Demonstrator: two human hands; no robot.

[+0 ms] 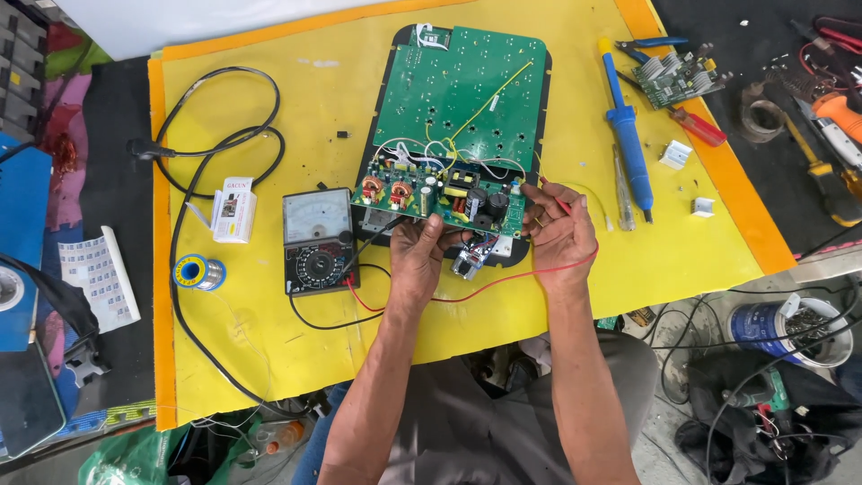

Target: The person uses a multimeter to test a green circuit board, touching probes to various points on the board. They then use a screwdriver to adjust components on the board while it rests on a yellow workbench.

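My left hand [417,254] has its fingers curled tight on the black test stick, its tip on the small green board [440,199] just above. My right hand [561,235] pinches the thin red test stick [558,203] at that board's right end. The board is bumpy with parts and lies long from left to right. The grey meter [317,241] sits left, nearer my left hand.

Both hands [489,242] probing circuit board [440,193]
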